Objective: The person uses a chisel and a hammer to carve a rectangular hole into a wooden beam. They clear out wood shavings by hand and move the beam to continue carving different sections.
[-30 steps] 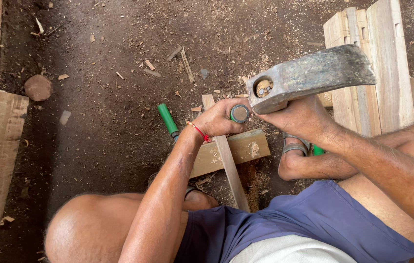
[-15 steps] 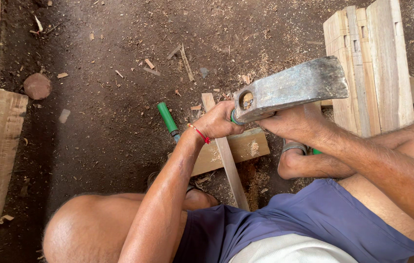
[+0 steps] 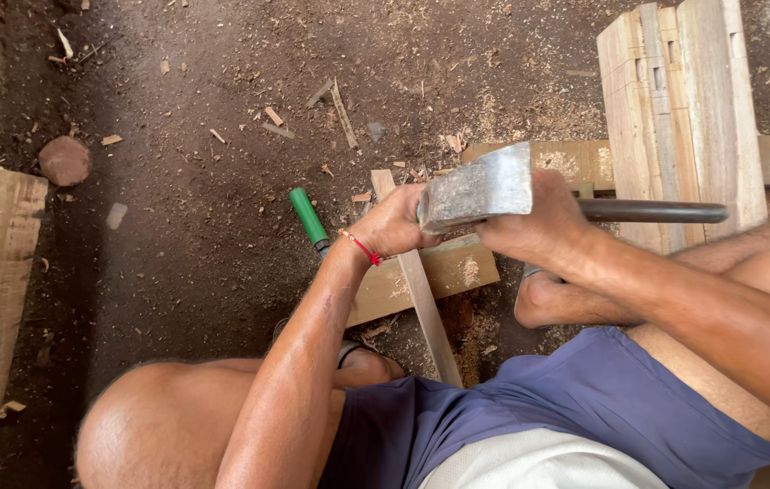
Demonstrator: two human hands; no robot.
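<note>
Seated worker on the sawdust-strewn dirt floor (image 3: pixel 186 272). Right hand (image 3: pixel 539 226) is clamped near the head of a grey steel axe-hammer with a dark handle (image 3: pixel 480 190), its head down against whatever the left hand (image 3: pixel 394 222) is closed around, a part I cannot make out, over a narrow pale wooden slat (image 3: pixel 425 308) lying across a thicker plank (image 3: pixel 439 272). Step in hand appears to be striking. A green-handled tool (image 3: pixel 309 215) lies just beside.
</note>
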